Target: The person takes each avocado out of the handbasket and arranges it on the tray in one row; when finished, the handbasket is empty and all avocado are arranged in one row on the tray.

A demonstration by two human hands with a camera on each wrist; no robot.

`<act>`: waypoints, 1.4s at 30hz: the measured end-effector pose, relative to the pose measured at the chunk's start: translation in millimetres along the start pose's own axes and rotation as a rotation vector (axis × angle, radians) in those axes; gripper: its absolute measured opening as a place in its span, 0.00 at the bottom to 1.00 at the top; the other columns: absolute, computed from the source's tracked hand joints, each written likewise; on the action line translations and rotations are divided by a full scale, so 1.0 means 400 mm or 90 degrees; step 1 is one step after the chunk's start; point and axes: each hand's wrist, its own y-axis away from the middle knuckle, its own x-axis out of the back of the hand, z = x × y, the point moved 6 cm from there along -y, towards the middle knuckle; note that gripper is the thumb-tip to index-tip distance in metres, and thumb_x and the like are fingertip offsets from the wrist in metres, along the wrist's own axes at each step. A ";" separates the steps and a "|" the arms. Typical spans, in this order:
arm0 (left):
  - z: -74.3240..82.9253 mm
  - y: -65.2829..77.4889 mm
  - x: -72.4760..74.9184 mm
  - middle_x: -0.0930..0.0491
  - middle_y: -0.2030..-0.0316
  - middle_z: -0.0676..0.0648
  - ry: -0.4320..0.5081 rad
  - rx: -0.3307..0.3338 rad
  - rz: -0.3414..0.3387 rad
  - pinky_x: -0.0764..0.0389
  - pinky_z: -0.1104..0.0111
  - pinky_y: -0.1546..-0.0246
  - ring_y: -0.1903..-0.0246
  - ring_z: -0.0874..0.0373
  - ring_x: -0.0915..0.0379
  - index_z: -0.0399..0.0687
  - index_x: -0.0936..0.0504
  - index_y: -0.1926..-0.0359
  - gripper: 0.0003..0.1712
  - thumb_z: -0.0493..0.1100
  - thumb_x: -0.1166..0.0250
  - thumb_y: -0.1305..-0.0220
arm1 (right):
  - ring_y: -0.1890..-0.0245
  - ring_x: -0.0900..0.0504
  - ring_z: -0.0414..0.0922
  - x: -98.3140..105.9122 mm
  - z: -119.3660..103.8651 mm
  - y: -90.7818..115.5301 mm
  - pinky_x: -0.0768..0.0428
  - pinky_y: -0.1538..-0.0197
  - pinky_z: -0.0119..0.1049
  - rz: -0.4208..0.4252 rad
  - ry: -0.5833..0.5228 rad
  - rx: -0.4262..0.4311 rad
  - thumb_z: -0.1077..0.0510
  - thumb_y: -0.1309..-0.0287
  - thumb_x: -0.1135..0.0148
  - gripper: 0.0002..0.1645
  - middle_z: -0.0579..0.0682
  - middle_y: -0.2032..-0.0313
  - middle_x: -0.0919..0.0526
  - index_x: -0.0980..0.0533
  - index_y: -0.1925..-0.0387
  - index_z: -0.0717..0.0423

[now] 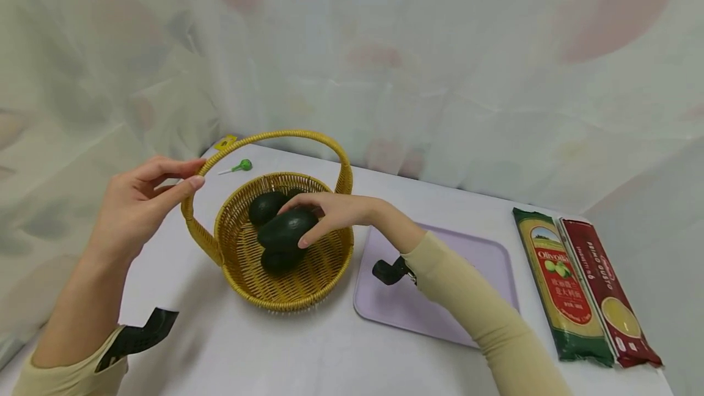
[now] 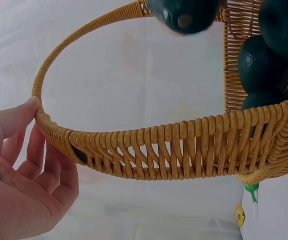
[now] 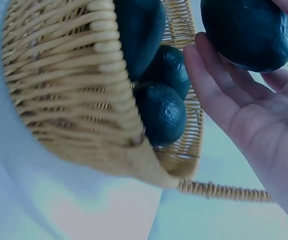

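Note:
My left hand point(image 1: 134, 203) pinches the left side of the arched handle point(image 1: 291, 134) of a yellow wicker basket point(image 1: 286, 306). In the left wrist view the thumb of that hand point(image 2: 26, 185) lies against the handle, with the fingers curled on its other side. Over the basket, my right hand point(image 1: 343, 209) grips a dark green avocado point(image 1: 288, 228) between thumb and fingers. The right wrist view shows this avocado point(image 3: 248, 32) raised apart from the others. Several more avocados point(image 1: 266, 208) lie inside the basket, partly hidden by the held one and the hand.
A pale purple tray point(image 1: 379, 307) lies right of the basket, partly under my right forearm. Two pasta packs, one green and red point(image 1: 563, 286), one dark red point(image 1: 607, 292), lie farther right. Behind the basket are a green lollipop point(image 1: 244, 165) and a small yellow item point(image 1: 225, 142).

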 end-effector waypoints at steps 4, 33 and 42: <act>-0.001 -0.001 0.003 0.15 0.57 0.49 0.015 -0.001 -0.002 0.22 0.79 0.56 0.59 0.59 0.22 0.24 0.19 0.57 0.10 0.23 0.36 0.42 | 0.45 0.26 0.41 0.004 0.000 0.032 0.27 0.41 0.36 -0.003 0.005 0.008 0.52 0.45 0.29 0.38 0.42 0.41 0.30 0.34 0.34 0.43; -0.010 0.003 0.018 0.15 0.56 0.48 0.056 0.006 0.014 0.23 0.79 0.54 0.55 0.60 0.22 0.26 0.18 0.55 0.14 0.21 0.36 0.43 | 0.43 0.26 0.50 0.044 0.157 0.286 0.29 0.40 0.46 0.094 -0.095 -0.034 0.53 0.46 0.30 0.35 0.50 0.43 0.23 0.31 0.37 0.47; -0.010 0.004 0.015 0.15 0.57 0.48 0.060 0.008 0.018 0.22 0.79 0.54 0.56 0.60 0.22 0.28 0.17 0.55 0.14 0.20 0.36 0.43 | 0.43 0.26 0.51 0.035 0.237 0.328 0.30 0.41 0.44 0.131 -0.172 -0.088 0.56 0.46 0.30 0.35 0.53 0.43 0.25 0.34 0.38 0.53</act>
